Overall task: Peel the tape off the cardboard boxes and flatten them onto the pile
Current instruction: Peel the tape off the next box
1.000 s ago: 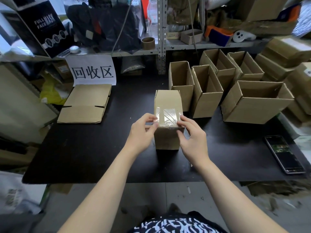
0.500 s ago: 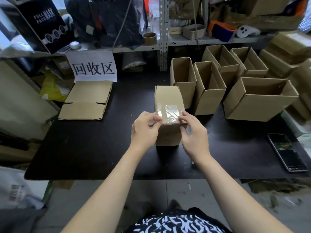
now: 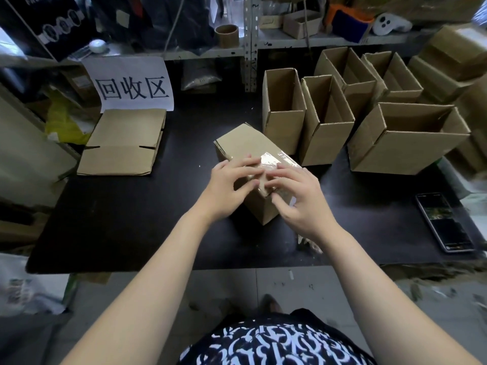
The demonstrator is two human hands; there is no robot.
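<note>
A small brown taped box point(image 3: 245, 143) lies on the black table point(image 3: 126, 219), turned at an angle. Clear shiny tape point(image 3: 271, 160) covers its near end. My left hand point(image 3: 229, 183) rests on top of the box with its fingers laid fairly straight across the cardboard. Over the taped near corner sits my right hand point(image 3: 300, 198), fingers curled onto the tape and thumb against the box's side. A flattened box pile point(image 3: 123, 143) lies at the table's back left, below a white paper sign point(image 3: 131, 85).
Several open-topped boxes stand at the back right, the nearest ones point(image 3: 284, 130), point(image 3: 326, 143) close behind the taped box, and a large one point(image 3: 405, 151) further right. A phone point(image 3: 445, 222) lies near the right edge. Cluttered shelves rise behind the table.
The box has been turned from square-on to diagonal and pulled slightly nearer. Both hands moved from its sides onto its top and taped corner.
</note>
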